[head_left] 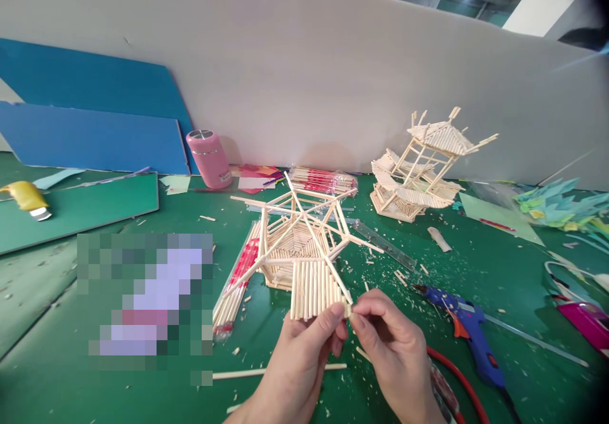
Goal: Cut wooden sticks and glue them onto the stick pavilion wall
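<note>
A pavilion model of thin wooden sticks (pixel 273 243) stands before me, with long sticks crossing over its open top. One roof section of sticks laid side by side (pixel 311 291) slopes down toward me. My left hand (pixel 304 354) pinches the lower right edge of that section, thumb on top and fingers beneath. At the same corner, by the end of a slanting stick, my right hand (pixel 392 348) has thumb and fingertips pressed together. Whatever sits between those fingertips is too small to make out. A loose stick (pixel 238 373) lies on the table, partly behind my left wrist.
A blue glue gun (pixel 469 322) lies to the right. Bundled sticks (pixel 240 278) lie left of the model, beside a blurred-out patch. Behind stand a pink flask (pixel 209 160) and a second stick pavilion (pixel 419 170). A yellow-handled cutter (pixel 26 198) rests far left; scraps litter the green table.
</note>
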Demonstrator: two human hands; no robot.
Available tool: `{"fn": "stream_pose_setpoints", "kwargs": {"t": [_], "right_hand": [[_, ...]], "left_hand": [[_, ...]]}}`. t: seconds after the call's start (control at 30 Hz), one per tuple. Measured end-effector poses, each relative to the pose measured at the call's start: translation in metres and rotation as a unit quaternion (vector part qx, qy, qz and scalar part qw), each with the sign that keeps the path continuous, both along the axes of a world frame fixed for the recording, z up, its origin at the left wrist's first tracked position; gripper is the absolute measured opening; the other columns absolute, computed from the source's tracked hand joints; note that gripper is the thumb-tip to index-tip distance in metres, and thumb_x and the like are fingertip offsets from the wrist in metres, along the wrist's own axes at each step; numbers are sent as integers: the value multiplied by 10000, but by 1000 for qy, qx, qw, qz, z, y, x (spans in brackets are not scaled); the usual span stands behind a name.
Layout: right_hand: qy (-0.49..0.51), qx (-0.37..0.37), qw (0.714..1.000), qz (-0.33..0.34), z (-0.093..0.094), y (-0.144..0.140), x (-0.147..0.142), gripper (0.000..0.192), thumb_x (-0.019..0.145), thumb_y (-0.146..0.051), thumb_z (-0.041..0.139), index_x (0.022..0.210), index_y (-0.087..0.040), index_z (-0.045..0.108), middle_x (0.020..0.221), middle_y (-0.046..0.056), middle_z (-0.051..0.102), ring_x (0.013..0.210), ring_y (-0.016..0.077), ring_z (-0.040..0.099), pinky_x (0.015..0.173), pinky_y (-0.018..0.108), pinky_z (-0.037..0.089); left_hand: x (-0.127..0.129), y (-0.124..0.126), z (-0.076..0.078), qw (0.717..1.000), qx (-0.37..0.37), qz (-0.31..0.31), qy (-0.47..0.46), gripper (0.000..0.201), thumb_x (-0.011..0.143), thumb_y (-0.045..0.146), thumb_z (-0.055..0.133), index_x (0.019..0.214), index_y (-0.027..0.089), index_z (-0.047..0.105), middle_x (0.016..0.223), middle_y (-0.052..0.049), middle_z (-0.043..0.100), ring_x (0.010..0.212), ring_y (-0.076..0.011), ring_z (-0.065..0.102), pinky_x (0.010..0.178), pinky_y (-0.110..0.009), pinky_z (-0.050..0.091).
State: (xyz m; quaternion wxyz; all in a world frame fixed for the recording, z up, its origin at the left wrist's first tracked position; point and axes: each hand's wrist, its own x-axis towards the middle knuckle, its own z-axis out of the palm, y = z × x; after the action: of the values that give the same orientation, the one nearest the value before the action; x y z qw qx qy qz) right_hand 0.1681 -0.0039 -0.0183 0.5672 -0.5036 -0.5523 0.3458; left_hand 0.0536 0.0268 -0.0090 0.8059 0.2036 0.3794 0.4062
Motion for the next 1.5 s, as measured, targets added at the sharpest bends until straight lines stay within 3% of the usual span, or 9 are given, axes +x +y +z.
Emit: {"fn": "stream_pose_setpoints", "kwargs": {"t": [0.87,0.97,1.07,1.2,1.33,1.5], "right_hand": [[-28,-10,1000,-4,1,-1,2,109,844,-174,537,757,-230,573,701,-33,499,551,90,528,454,182,401],[-16,-18,998,-51,-2,-6,4,24,829,-219,564,841,-237,573,734,-27,512,556,87,497,474,181,410],[58,-29,986,-154,-10,-13,12,140,816,-285,590,937,-253,527,797,-15,547,647,107,526,554,197,442],[114,-47,954,-275,-20,-27,29,161,783,-344,631,812,-222,529,723,-22,546,633,114,507,554,219,404],[166,-38,944,-281,-20,-43,42,203,826,-340,579,695,-212,494,579,-57,452,536,99,412,499,221,340],[172,-31,947,-268,-23,-62,40,419,890,-314,436,510,-212,292,506,-63,298,483,106,288,489,252,309]], "left_hand": [[0,0,0,1000,17,-13,8,270,680,324,707,513,135,610,542,0,513,549,-112,422,556,-239,349],[-4,-1,-2,999,27,-21,-2,252,696,331,691,554,134,625,560,-5,528,546,-110,420,550,-237,349],[-14,-4,-3,997,64,-41,7,296,754,367,629,571,134,631,591,-12,541,553,-107,417,571,-237,353],[-37,-15,-5,995,64,-63,44,203,739,356,653,769,156,667,617,6,550,548,-98,399,545,-219,325],[-59,-33,-7,991,74,-74,87,214,711,372,677,739,161,656,603,8,539,566,-106,396,523,-213,307],[-74,-53,-12,977,126,-88,150,237,733,400,646,674,172,624,599,17,514,562,-111,373,529,-225,296]]}}
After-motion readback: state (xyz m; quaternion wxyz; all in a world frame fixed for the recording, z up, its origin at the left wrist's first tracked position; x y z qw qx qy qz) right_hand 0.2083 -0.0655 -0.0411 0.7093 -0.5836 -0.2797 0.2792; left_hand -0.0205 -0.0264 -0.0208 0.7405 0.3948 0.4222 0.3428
